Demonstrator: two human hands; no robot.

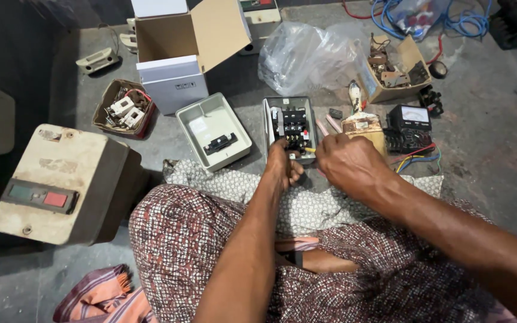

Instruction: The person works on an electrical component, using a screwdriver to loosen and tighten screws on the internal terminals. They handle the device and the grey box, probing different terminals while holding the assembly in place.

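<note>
An open grey switch box [290, 127] with black contactor parts inside lies on the floor in front of me. My left hand [283, 162] grips its near edge. My right hand [349, 162] is closed around a thin tool with a yellow tip that points into the box's lower right corner. The box's grey lid [213, 130], with a small black part in it, lies just to the left.
A beige starter box [61, 182] with green and red buttons stands at left. Behind are an open cardboard carton [181, 42], a small box of parts [122, 109], a plastic bag [306, 55], a black meter [408, 127] with coloured leads and a tape roll [363, 128].
</note>
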